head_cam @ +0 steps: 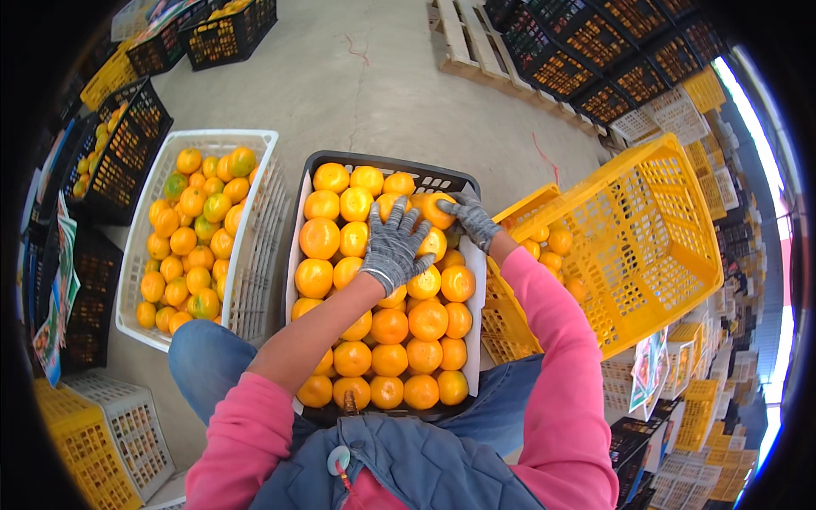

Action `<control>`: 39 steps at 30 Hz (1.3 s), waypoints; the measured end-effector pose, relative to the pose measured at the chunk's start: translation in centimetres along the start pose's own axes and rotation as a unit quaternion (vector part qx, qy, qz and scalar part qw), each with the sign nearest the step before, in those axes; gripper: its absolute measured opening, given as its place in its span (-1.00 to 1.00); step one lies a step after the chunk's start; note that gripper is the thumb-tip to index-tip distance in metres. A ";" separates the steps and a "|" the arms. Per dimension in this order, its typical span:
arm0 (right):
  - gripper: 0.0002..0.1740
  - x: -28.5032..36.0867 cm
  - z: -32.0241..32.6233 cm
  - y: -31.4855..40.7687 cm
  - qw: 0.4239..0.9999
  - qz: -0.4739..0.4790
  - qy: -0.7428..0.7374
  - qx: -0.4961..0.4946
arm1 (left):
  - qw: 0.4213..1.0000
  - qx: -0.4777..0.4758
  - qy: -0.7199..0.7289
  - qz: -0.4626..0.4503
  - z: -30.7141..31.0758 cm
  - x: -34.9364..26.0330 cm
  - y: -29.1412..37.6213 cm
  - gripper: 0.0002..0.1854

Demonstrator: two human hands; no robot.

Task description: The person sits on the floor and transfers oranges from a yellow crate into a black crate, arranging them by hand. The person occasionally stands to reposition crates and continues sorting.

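Before me stands a black plastic crate (pixel 389 162) with a pale liner (pixel 475 366), packed with mandarins in rows. My left hand (pixel 393 245), in a grey knit glove, rests palm down on the fruit near the crate's far half, fingers spread. At the far right corner my right hand (pixel 473 220), gloved alike, has its fingers against the right side of a mandarin (pixel 433 209). That mandarin sits higher than the ones around it. The underside of my right hand's grip is hidden. Below it, the row by the right wall sits lower than its neighbours.
To the left is a white plastic crate (pixel 255 255) of loose, partly green mandarins. On the right, a tilted yellow crate (pixel 637 255) rests over another yellow crate (pixel 510 319), with mandarins inside. Farther off, black crates (pixel 593 51) are stacked on a wooden pallet (pixel 475 44).
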State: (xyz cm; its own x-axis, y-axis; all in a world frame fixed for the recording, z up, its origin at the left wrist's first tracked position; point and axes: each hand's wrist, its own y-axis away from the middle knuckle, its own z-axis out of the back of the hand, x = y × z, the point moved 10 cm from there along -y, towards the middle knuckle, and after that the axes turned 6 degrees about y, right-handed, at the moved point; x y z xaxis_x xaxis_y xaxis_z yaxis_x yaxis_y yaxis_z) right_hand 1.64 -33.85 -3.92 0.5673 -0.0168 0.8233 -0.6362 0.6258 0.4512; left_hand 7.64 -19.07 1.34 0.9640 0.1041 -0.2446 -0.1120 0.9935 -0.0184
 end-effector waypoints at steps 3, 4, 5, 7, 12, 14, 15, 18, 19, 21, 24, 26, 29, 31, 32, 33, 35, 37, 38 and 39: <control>-0.31 -0.6 -1.6 -0.6 0.998 -0.011 -0.026 0.048 | 1.000 0.010 -0.011 0.008 -0.1 0.0 0.0 -0.29; -0.30 -0.6 -2.1 -0.6 0.997 -0.006 -0.046 0.062 | 1.000 0.020 -0.015 0.010 -0.3 0.0 -0.1 -0.29; -0.29 -0.5 -2.2 -0.6 0.997 -0.001 -0.045 0.062 | 0.999 0.018 -0.023 0.013 -0.4 0.1 -0.1 -0.30; -0.28 -0.3 -2.1 -0.2 0.998 0.030 -0.039 0.046 | 1.000 0.010 -0.012 0.009 -0.3 0.0 -0.2 -0.29; -0.30 0.4 -2.0 0.0 0.993 0.112 0.020 0.026 | 0.999 0.032 -0.012 0.023 -0.4 0.2 -0.1 -0.30; -0.29 0.0 -2.3 -0.4 0.994 0.102 0.033 0.037 | 0.999 0.043 -0.015 0.023 -0.4 0.0 -0.2 -0.30; -0.28 0.2 -2.2 -0.6 0.992 0.114 0.032 0.036 | 0.998 0.042 -0.029 0.030 -0.4 0.1 -0.3 -0.30; -0.21 -0.8 -2.0 -0.8 0.996 0.076 0.033 0.029 | 0.999 0.015 -0.009 0.040 -0.7 -0.1 -1.3 -0.25; -0.20 -1.2 -2.1 -0.8 0.997 0.061 0.028 0.034 | 0.999 -0.028 0.003 0.047 -0.4 -0.1 -1.7 -0.24; -0.26 -0.7 -2.7 -0.3 0.993 0.092 -0.018 0.072 | 0.976 -0.138 0.171 0.009 0.5 -0.4 -2.5 -0.21; -0.49 -2.3 -2.8 0.0 0.990 0.014 -0.077 0.116 | 0.954 -0.194 0.214 -0.076 0.3 -1.4 -3.3 -0.15; -0.36 -1.3 -2.8 0.0 0.982 0.066 -0.008 0.178 | 0.948 -0.203 0.236 -0.061 -0.4 -1.3 -3.4 -0.10; -0.27 -0.1 -2.4 -0.4 0.954 0.077 0.068 0.282 | 0.952 -0.187 0.242 -0.036 -1.2 -1.2 -3.6 -0.07; -0.24 -0.2 -0.1 -1.4 0.917 -0.010 0.280 0.285 | 0.962 -0.141 0.230 -0.035 -2.0 -1.6 -3.8 -0.07; -0.24 0.3 2.4 -2.2 0.854 -0.075 0.452 0.247 | 0.969 -0.115 0.216 -0.044 -2.2 -2.0 -3.9 -0.07; -0.28 2.9 3.0 -2.8 0.807 -0.044 0.545 0.222 | 0.974 -0.089 0.201 -0.054 -2.5 -2.3 -4.0 -0.08; -0.60 12.3 0.9 -4.2 0.722 0.148 0.671 0.078 | 0.985 -0.043 0.165 -0.036 -2.7 -2.1 -4.2 -0.22; -0.71 21.9 -5.8 -2.4 0.773 0.360 0.521 0.037 | 0.990 -0.005 0.134 -0.030 -2.5 -2.3 -4.0 -0.30; -0.68 25.0 -10.7 -0.7 0.801 0.434 0.399 0.104 | 0.995 0.020 0.091 -0.030 -2.5 -2.4 -3.8 -0.28; -0.65 26.2 -16.1 0.3 0.794 0.443 0.389 0.144 | 0.993 0.044 0.112 -0.015 -2.5 -2.2 -3.5 -0.29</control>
State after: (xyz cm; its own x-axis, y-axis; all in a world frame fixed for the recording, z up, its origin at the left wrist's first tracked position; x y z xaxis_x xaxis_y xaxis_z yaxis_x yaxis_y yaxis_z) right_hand 24.73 -21.53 12.26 -0.0907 0.8887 0.4494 -0.9959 -0.0840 -0.0347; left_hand 5.27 -22.93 -0.50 0.8881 0.0721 -0.4539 -0.0540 0.9972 0.0527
